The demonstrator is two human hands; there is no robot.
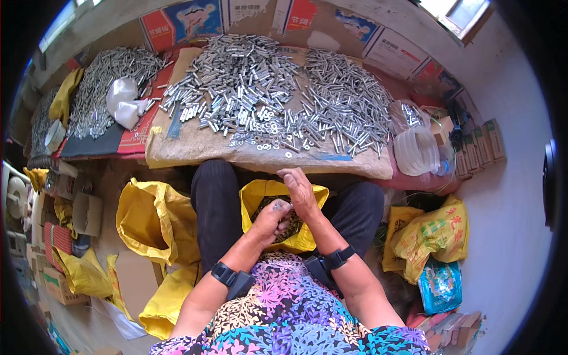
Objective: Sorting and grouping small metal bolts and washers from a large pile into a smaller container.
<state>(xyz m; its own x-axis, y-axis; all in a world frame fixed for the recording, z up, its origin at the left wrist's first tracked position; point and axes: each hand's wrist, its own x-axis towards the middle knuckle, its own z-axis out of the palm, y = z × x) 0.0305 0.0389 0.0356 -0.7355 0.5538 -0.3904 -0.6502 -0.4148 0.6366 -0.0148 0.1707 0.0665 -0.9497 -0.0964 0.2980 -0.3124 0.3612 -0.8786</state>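
Note:
Between my knees stands an open yellow woven bag [318, 196], with many small brownish metal pieces [264, 205] inside. My left hand [272, 222] is closed above it, fingers curled; a small greyish bit shows near the thumb, but what it is cannot be made out. Close beside it, my right hand [300, 194] has its fingers stretched out toward the table, its palm side turned to the left hand. On the table ahead lie a heap of shiny metal sleeves [236, 77], a heap of thin metal rods or bolts [346, 97], and loose washers [266, 125] along the front.
A brown sheet [195, 145] covers the table. At its right stand clear plastic tubs [416, 151] and small cartons [482, 145]. Another open yellow bag [142, 216] is left of my knee; a filled yellow bag [435, 234] and a teal package [441, 287] lie right.

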